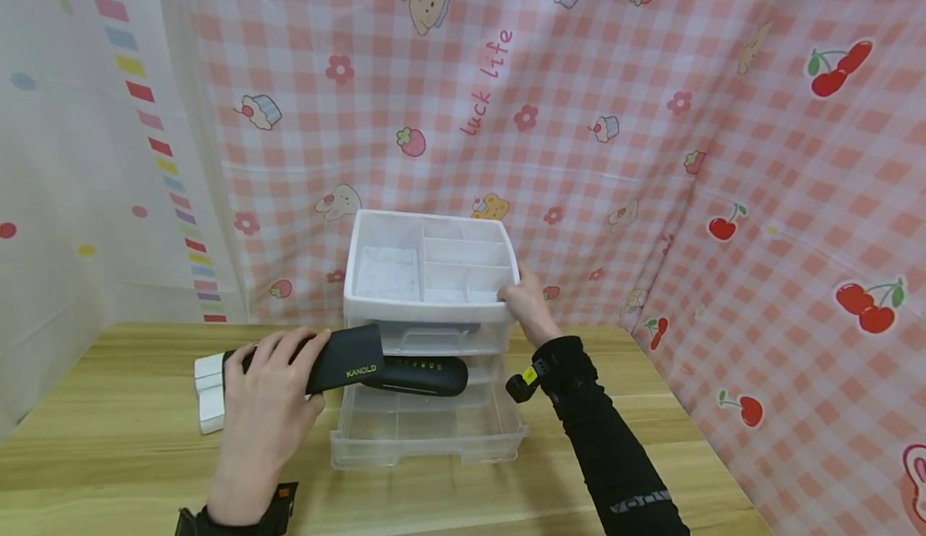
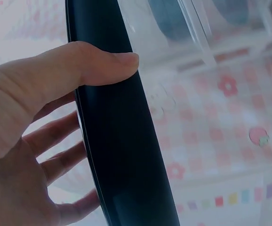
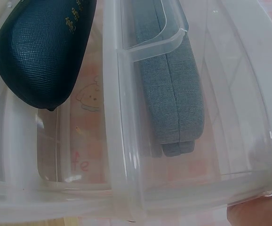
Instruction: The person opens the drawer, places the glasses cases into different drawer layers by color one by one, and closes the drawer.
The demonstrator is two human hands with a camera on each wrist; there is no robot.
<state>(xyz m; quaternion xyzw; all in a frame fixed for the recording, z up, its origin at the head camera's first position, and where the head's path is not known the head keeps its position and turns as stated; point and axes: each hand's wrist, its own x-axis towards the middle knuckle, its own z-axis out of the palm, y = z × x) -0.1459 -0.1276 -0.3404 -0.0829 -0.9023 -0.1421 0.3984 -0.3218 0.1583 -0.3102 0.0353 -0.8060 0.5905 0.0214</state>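
Note:
My left hand (image 1: 271, 391) holds a flat black case marked KANOLD (image 1: 354, 355), thumb across one face and fingers behind it, in front of a white drawer organizer (image 1: 427, 311). At the organizer's right top edge is my right hand (image 1: 531, 307), gripping the rim with the thumb over it. The clear bottom drawer (image 1: 427, 449) is pulled out. A black glasses case with gold lettering (image 1: 427, 376) lies toward its back, partly hidden by the KANOLD case. Through the clear upper drawer, the right wrist view shows a grey-blue fabric case (image 3: 173, 94).
Left of my left hand, a white object (image 1: 210, 395) lies on the wooden table (image 1: 116, 448), partly covered by the hand. The organizer's top has several compartments. A pink checked cloth (image 1: 463, 78) hangs behind and along the right side.

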